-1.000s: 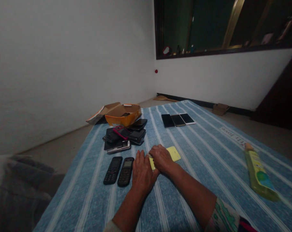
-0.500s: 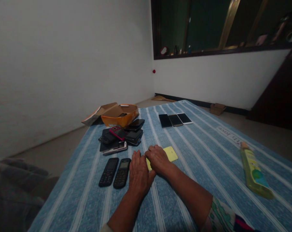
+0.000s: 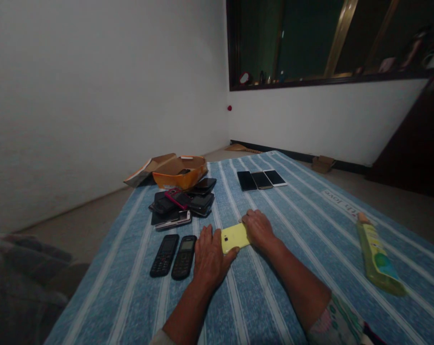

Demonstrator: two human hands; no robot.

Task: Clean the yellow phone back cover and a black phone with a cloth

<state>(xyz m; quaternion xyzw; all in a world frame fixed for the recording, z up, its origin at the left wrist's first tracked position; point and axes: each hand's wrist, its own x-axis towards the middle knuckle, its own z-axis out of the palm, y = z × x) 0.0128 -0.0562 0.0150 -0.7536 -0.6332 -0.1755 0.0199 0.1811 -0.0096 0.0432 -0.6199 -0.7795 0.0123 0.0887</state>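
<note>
A yellow mobile phone lies back up on the striped cloth, its camera spot near the left end. My left hand grips that left end, with the thumb along the near edge and the fingers beside the far corner. On the opposite end, my right hand has its fingers curled over the phone's edge and hides part of it. Just left of my left hand, a black keypad phone and a second keypad phone lie side by side.
Beyond the keypad phones is a pile of phones, with an open orange cardboard box behind it. Three smartphones lie in a row farther back. A bottle of yellow-green liquid lies at the right.
My right hand has moved right, from the phone's left part to its right end, uncovering the middle and the camera. My left hand stays at the left end.
</note>
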